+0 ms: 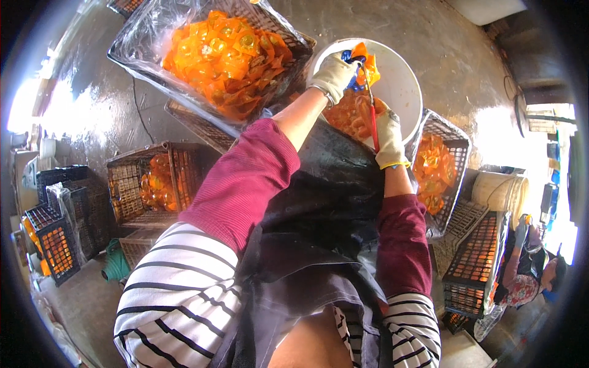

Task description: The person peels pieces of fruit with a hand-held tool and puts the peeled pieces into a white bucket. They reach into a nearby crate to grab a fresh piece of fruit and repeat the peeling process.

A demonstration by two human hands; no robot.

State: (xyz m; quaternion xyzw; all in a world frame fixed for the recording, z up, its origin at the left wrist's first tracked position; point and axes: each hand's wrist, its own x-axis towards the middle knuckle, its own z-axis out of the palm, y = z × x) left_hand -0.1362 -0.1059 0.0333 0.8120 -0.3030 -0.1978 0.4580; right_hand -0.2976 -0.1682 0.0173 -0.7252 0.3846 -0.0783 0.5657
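My left hand [333, 78], in a whitish work glove, is closed on a glossy orange piece [370, 69] above a white bucket [412, 73]. Deep blue shows around its fingertips; whether that is glove or part of the piece I cannot tell. Closed round a slim tool with a red handle [373, 119], my right hand [389, 136] is gloved too, with a yellow cuff. The tool's thin dark end reaches up to the orange piece; its exact kind cannot be made out. Below both hands, wet orange-brown pulpy matter [350, 113] lies in the bucket.
At the upper left, a plastic-lined crate [138, 58] is heaped with glossy orange pieces [224, 58]. Another crate [457, 153] of them stands right of the bucket. More crates [126, 190] lie at the left. A co-worker [527, 270] is at the far right, beside stacked crates [475, 264].
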